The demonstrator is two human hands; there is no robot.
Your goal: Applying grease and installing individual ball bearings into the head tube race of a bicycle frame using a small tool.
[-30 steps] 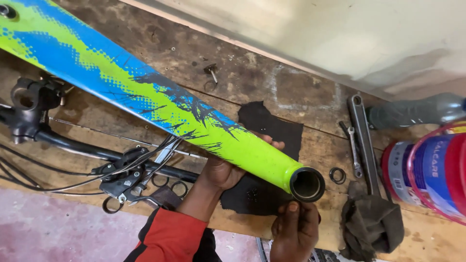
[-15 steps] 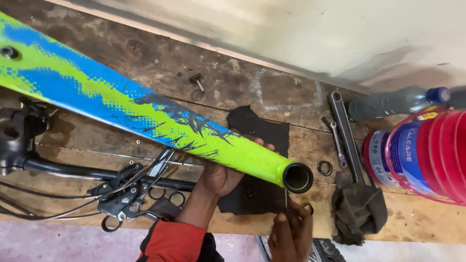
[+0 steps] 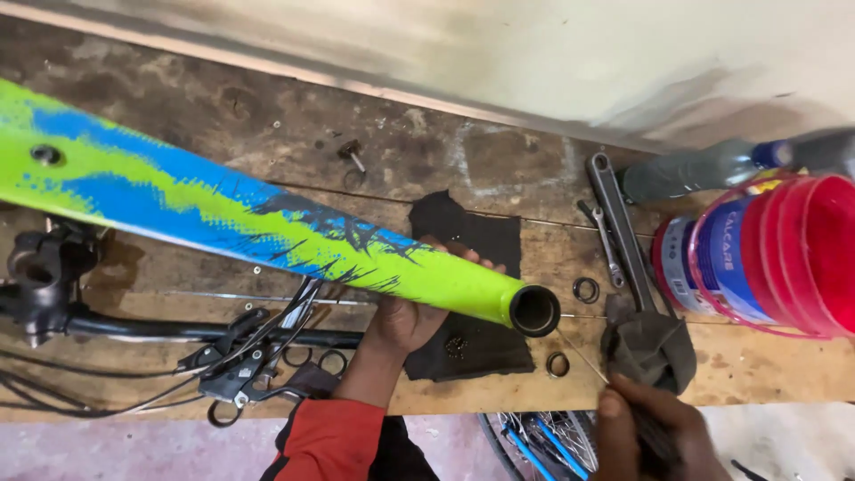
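1. Two hands share the work: the left hand (image 3: 405,316) wraps closed under the green frame tube (image 3: 267,227), steadying its open end above the bench (image 3: 267,142).
2. Near right, the right hand (image 3: 646,428) closes on a dark rag (image 3: 650,347).

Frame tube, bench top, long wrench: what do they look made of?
Frame tube in the left hand: probably metal, though paint leaves it open; glossy green-and-blue coat, thin dark wall at the open end. Bench top: bare, stained wood, with visible plank seams and grain. Long wrench: looks like steel, dull grey and unpainted.
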